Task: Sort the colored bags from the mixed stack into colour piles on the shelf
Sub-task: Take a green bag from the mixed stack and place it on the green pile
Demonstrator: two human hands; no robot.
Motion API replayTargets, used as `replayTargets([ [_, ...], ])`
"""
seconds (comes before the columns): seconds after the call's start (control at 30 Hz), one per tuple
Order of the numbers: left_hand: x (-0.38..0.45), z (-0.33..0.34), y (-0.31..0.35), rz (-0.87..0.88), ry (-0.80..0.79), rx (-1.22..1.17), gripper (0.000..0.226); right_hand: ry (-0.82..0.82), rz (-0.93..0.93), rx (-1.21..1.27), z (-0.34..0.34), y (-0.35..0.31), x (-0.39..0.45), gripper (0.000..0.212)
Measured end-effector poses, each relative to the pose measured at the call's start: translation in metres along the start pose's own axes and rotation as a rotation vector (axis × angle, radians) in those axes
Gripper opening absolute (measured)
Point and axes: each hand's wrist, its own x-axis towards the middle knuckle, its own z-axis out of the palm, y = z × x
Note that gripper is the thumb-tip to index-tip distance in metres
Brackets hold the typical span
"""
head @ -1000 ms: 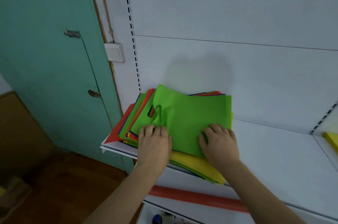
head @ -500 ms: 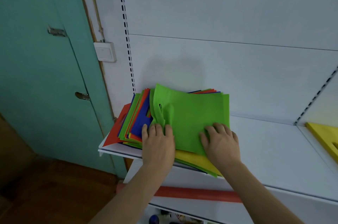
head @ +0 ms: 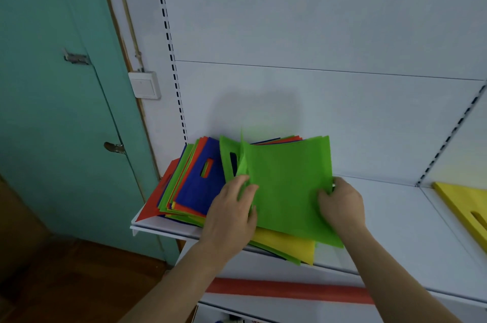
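A person stands at a white shelf (head: pixel 411 228) with both hands on a green bag (head: pixel 287 185) that lies on top of a fanned, mixed stack (head: pixel 189 191) of bags at the shelf's left end. The left hand (head: pixel 232 214) has its fingers curled over the green bag's left edge, near the handle cut-out, where the material is bunched and lifted into a fold; the thumb is tucked out of sight. The right hand (head: pixel 340 206) pinches the bag's right edge, fingers curled in on the front and the material crumpled under them. The green bag's lower corner hangs past the shelf's front lip. Just beneath it, a blue bag (head: pixel 200 185) with a slot handle shows to the left, and a yellow bag (head: pixel 287 243) sticks out below, with red and green edges fanned out beyond. Well apart, at the far right of the shelf, a yellow pile (head: pixel 463 204) lies flat. A red strip (head: pixel 290 293) runs along the shelf below, and a teal door (head: pixel 52 112) stands to the left beside a white wall switch (head: pixel 144 84).
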Motion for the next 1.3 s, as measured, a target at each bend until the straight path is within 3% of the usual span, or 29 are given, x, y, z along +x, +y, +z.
replayTargets([
  [0.07,0.001,0.002,0.001,-0.045,0.056,0.051,0.042,0.007,0.004,-0.007,-0.006,0.007,0.007,0.011],
  [0.3,0.022,-0.002,-0.016,-0.263,0.051,0.147,0.05,0.276,-0.171,0.243,-0.028,0.025,0.006,0.015],
  [0.37,0.038,-0.005,-0.022,-0.355,0.061,-0.089,0.06,0.319,-0.212,0.366,-0.037,0.027,0.001,0.012],
  [0.43,0.056,-0.011,-0.024,-0.527,0.064,-0.504,0.065,0.351,-0.213,0.476,-0.046,0.029,-0.005,0.011],
  [0.5,0.07,-0.018,-0.022,-0.602,0.147,-0.844,0.056,0.372,-0.229,0.527,-0.055,0.028,-0.011,0.014],
  [0.6,0.081,-0.023,-0.018,-0.476,0.283,-1.044,0.035,0.417,-0.251,0.531,-0.062,0.025,-0.02,0.015],
  [0.73,0.074,-0.014,-0.019,-0.389,0.22,-1.023,0.009,0.367,-0.221,0.479,-0.058,0.034,-0.025,0.015],
  [0.83,0.062,-0.001,-0.018,-0.337,0.166,-0.956,0.026,0.273,-0.203,0.339,-0.05,0.049,-0.033,0.023],
  [0.93,0.069,0.001,-0.006,-0.296,0.18,-0.925,0.025,0.375,-0.191,0.299,-0.064,0.061,-0.043,0.024],
  [1.07,0.085,0.011,0.034,-0.241,0.228,-0.914,0.018,0.538,-0.135,0.356,-0.104,0.087,-0.063,0.05],
  [1.13,0.087,0.024,0.06,-0.251,0.226,-0.965,0.028,0.616,-0.108,0.362,-0.122,0.109,-0.078,0.056],
  [1.2,0.086,0.04,0.094,-0.298,0.211,-0.999,0.034,0.677,-0.072,0.351,-0.142,0.135,-0.096,0.054],
  [1.3,0.079,0.062,0.143,-0.3,0.185,-1.052,0.025,0.738,-0.012,0.262,-0.169,0.172,-0.122,0.044],
])
